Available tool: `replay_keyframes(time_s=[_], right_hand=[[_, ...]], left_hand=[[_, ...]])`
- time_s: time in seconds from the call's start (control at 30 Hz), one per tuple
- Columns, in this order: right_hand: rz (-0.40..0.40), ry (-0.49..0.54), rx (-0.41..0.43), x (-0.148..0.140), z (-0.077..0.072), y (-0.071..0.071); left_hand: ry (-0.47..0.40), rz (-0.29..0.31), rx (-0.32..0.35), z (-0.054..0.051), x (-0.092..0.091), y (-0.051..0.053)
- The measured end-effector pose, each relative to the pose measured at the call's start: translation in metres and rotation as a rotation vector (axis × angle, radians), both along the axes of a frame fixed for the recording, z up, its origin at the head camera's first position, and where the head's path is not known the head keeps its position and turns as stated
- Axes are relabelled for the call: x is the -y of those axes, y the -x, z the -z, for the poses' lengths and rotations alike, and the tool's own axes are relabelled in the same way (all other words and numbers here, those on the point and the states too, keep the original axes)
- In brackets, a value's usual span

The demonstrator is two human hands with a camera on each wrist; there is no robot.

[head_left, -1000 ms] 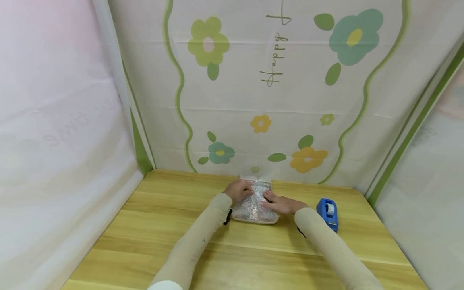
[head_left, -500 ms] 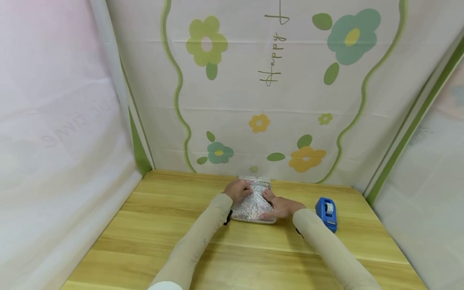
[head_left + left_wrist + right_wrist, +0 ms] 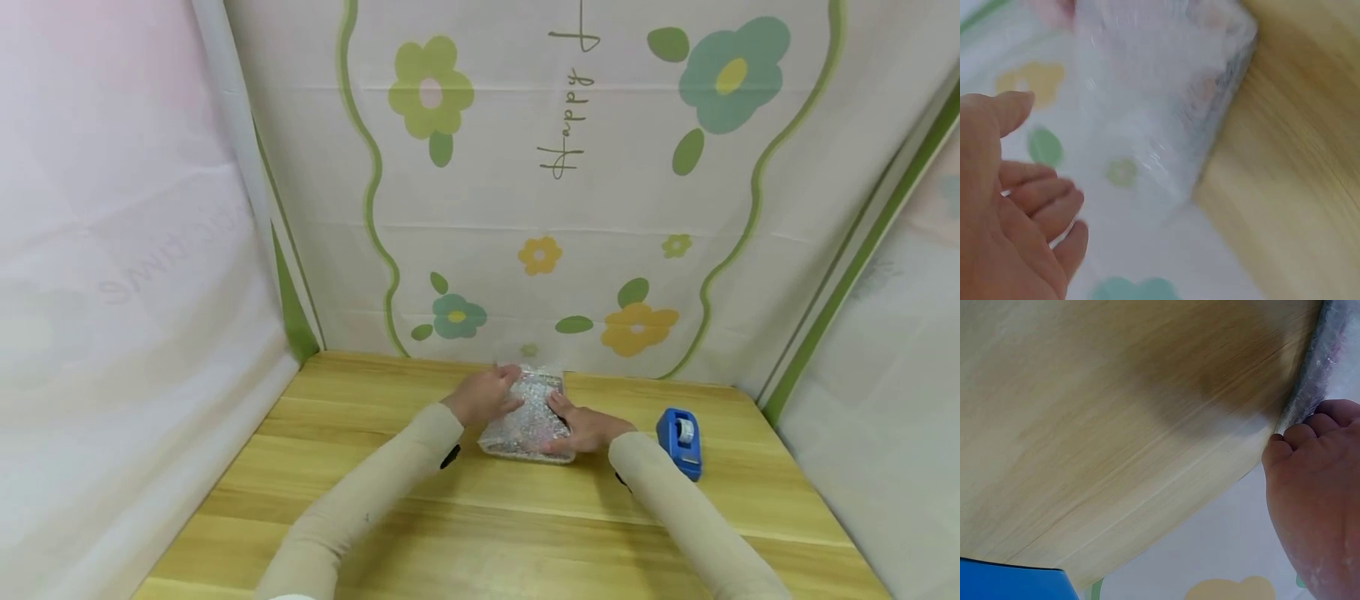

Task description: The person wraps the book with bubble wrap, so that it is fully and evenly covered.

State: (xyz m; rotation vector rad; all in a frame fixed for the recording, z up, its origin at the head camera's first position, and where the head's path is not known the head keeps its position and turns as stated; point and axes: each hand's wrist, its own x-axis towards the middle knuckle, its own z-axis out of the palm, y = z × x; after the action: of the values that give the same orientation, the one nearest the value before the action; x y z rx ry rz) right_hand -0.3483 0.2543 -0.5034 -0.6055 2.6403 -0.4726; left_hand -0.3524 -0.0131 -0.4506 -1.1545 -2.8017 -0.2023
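A flat package in clear bubble wrap (image 3: 525,429) lies on the wooden table near its back edge. My left hand (image 3: 483,395) is at the package's upper left. In the left wrist view, that hand (image 3: 1019,206) is apart from the blurred bubble wrap (image 3: 1147,94), its fingers loosely bent and nothing between them. My right hand (image 3: 588,427) rests on the package's right side, thumb and fingers spread apart. From the right wrist, the fingers of this hand (image 3: 1319,481) reach over the wrapped edge (image 3: 1322,375); their tips are hidden.
To the right of my right hand stands a blue tape dispenser (image 3: 679,443) with a roll in it. Bare wooden tabletop (image 3: 480,533) lies in front of the package. A white flowered cloth (image 3: 465,200) hangs directly behind, with more cloth at both sides.
My left hand has lifted off its hold on the package and turned, and its forearm has swung left. My right hand has spread and its thumb sits lower on the wrap.
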Motion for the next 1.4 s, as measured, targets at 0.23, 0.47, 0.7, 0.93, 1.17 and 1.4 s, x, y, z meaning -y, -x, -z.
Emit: replay_keyframes(time_s=[0.23, 0.47, 0.7, 0.93, 1.17, 1.4], right_hand=[[-0.012, -0.021, -0.013, -0.001, 0.002, 0.004], [-0.016, -0.018, -0.017, -0.001, 0.002, 0.002], [-0.035, -0.030, -0.025, 0.001, 0.000, 0.000], [-0.049, -0.033, -0.031, 0.002, 0.001, 0.001], [-0.049, -0.026, -0.025, 0.003, 0.004, 0.002], [-0.041, -0.046, -0.010, 0.004, 0.002, 0.003]], left_hand=[[0.178, 0.024, 0.064, 0.007, -0.003, -0.061], [0.182, -0.048, 0.157, 0.035, -0.016, -0.091], [0.158, -0.099, 0.185, 0.051, -0.027, -0.100], [0.148, -0.142, 0.200, 0.059, -0.033, -0.103], [0.169, -0.158, 0.202, 0.065, -0.034, -0.099], [0.144, -0.150, 0.253, 0.070, -0.035, -0.092]])
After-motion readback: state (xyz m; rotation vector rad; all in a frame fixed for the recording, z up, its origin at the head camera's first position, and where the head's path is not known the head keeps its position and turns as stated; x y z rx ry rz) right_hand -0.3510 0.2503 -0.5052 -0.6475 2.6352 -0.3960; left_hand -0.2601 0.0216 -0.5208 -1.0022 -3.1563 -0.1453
